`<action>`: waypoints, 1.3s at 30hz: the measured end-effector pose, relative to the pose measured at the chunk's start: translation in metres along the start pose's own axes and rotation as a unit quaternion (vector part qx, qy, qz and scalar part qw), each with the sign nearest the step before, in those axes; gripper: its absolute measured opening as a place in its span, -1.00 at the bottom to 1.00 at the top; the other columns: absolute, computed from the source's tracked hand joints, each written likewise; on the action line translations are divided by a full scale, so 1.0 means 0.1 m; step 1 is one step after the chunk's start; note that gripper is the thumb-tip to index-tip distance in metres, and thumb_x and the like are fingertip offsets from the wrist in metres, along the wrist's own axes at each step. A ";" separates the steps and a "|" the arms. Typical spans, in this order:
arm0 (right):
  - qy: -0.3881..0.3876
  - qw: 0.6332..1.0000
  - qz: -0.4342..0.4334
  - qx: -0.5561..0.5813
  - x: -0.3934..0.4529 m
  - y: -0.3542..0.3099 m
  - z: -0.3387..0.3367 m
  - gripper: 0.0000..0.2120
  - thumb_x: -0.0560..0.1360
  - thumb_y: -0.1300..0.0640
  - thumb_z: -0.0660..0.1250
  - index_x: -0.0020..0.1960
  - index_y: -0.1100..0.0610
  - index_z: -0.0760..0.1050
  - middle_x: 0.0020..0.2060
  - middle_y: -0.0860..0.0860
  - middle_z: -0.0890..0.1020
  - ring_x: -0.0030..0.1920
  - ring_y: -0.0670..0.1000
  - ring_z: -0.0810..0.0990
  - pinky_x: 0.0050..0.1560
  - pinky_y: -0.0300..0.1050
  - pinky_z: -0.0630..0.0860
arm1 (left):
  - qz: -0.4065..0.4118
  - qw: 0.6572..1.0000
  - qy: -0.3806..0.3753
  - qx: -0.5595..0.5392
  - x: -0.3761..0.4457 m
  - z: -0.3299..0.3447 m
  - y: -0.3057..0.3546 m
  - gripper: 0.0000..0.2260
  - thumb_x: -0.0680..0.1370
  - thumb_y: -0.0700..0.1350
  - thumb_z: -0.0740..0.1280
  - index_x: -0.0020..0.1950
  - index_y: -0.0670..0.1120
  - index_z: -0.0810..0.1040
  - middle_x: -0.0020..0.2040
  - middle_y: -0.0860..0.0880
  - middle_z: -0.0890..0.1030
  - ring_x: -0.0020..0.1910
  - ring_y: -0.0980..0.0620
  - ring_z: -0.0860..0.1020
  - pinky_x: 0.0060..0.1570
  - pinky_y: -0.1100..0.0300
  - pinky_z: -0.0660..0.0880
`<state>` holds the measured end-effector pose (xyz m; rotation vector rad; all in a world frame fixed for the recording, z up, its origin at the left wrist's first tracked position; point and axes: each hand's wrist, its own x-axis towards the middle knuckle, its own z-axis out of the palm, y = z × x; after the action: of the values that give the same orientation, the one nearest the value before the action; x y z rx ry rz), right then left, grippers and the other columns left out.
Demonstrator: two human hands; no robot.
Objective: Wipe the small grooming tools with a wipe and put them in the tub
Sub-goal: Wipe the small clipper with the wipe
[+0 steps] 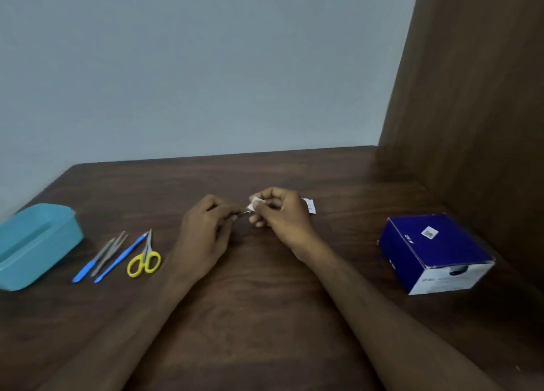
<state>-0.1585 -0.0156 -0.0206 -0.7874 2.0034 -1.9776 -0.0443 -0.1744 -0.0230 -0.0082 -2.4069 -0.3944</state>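
Note:
At the table's middle my left hand (206, 228) pinches a small metal tool (243, 213), mostly hidden by the fingers. My right hand (276, 211) pinches a small white wipe (253, 204) against the tool's tip. The teal tub (38, 243) stands at the far left. Between the tub and my left hand lie two blue-handled tools (117, 259), grey tweezers (109, 252) and yellow-handled scissors (145, 259).
A torn white wipe packet (309, 205) lies just behind my right hand. A dark blue box (432, 252) stands at the right, next to a brown wooden side panel (471, 110). The dark wooden table (265, 317) ends at a grey wall.

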 end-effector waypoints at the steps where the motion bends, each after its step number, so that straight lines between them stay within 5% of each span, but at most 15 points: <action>1: -0.005 1.000 -0.003 -0.009 0.02 0.02 0.02 -0.96 0.62 0.29 0.42 0.01 0.22 0.65 -0.21 0.04 0.73 -0.28 -0.06 0.73 -0.21 -0.17 0.67 | -0.015 1.000 -0.001 -0.003 0.00 0.01 -0.01 -0.78 0.54 -0.32 0.47 0.13 -0.09 0.73 -0.02 -0.05 0.63 -0.08 -0.03 0.63 -0.09 0.34 0.32; 4: -0.014 0.999 -0.014 -0.038 0.05 0.04 0.07 -0.91 0.61 0.26 0.45 -0.06 0.12 0.65 -0.24 -0.02 0.72 -0.27 -0.05 0.75 -0.23 -0.19 0.65 | -0.023 1.000 -0.004 -0.013 0.01 0.00 -0.02 -0.78 0.48 -0.32 0.53 0.06 -0.08 0.73 -0.03 -0.02 0.72 -0.07 -0.02 0.68 -0.05 0.37 0.37; 12: -0.030 1.000 -0.002 0.000 0.01 0.01 0.03 -0.96 0.56 0.31 0.50 -0.01 0.24 0.66 -0.19 0.08 0.76 -0.20 0.00 0.74 -0.15 -0.18 0.65 | -0.068 0.990 0.020 -0.120 0.01 0.00 -0.07 -0.84 0.48 -0.26 0.55 -0.01 -0.03 0.77 -0.08 0.08 0.77 -0.13 0.17 0.70 -0.05 0.63 0.40; 19: -0.039 0.999 -0.012 0.006 -0.06 -0.06 0.07 -0.90 0.53 0.36 0.49 0.04 0.33 0.65 -0.23 0.11 0.77 -0.19 -0.04 0.75 -0.10 -0.23 0.67 | -0.072 0.984 0.025 -0.163 -0.01 -0.05 -0.04 -0.93 0.51 -0.17 0.54 -0.03 -0.02 0.77 -0.13 0.09 0.77 -0.18 0.19 0.70 -0.13 0.37 0.58; 23: -0.038 0.999 -0.027 -0.015 -0.08 -0.05 0.06 -0.90 0.51 0.38 0.52 -0.02 0.24 0.67 -0.17 0.13 0.78 -0.15 -0.01 0.77 -0.04 -0.17 0.68 | -0.164 0.957 0.046 -0.236 0.00 -0.10 0.00 -0.96 0.48 -0.15 0.59 -0.12 -0.02 0.78 -0.23 0.13 0.75 -0.23 0.23 0.70 -0.20 0.37 0.61; 27: -0.056 0.981 -0.124 -0.135 -0.12 -0.08 0.02 -0.82 0.52 0.43 0.49 -0.03 0.18 0.71 -0.10 0.03 0.79 -0.04 0.01 0.79 0.08 -0.09 0.69 | -0.224 0.937 0.064 -0.259 0.02 -0.11 0.01 -0.94 0.48 -0.15 0.62 -0.17 -0.01 0.78 -0.27 0.16 0.74 -0.27 0.27 0.69 -0.25 0.44 0.55; 33: -0.068 0.883 -0.329 -0.329 -0.15 -0.14 -0.03 -0.75 0.40 0.46 0.54 -0.07 0.14 0.73 -0.06 -0.12 0.78 0.01 -0.22 0.72 0.08 -0.35 0.57 | -0.288 0.922 0.082 -0.246 0.05 -0.07 -0.07 -0.88 0.52 -0.12 0.59 -0.21 0.00 0.72 -0.30 0.17 0.72 -0.31 0.28 0.68 -0.28 0.48 0.48; 39: -0.033 0.890 -0.313 -0.331 -0.12 -0.09 -0.05 -0.74 0.42 0.44 0.51 -0.03 0.12 0.73 -0.05 -0.13 0.78 -0.02 -0.18 0.73 0.04 -0.15 0.64 | -0.296 0.898 0.040 -0.322 0.04 -0.07 -0.07 -0.91 0.53 -0.16 0.58 -0.10 -0.06 0.70 -0.26 0.03 0.75 -0.29 0.06 0.75 -0.16 -0.04 0.74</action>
<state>-0.1497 -0.0046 -0.0142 -1.8136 2.6405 -1.4161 -0.0441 -0.1836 -0.0175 0.4417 -2.0451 -1.4248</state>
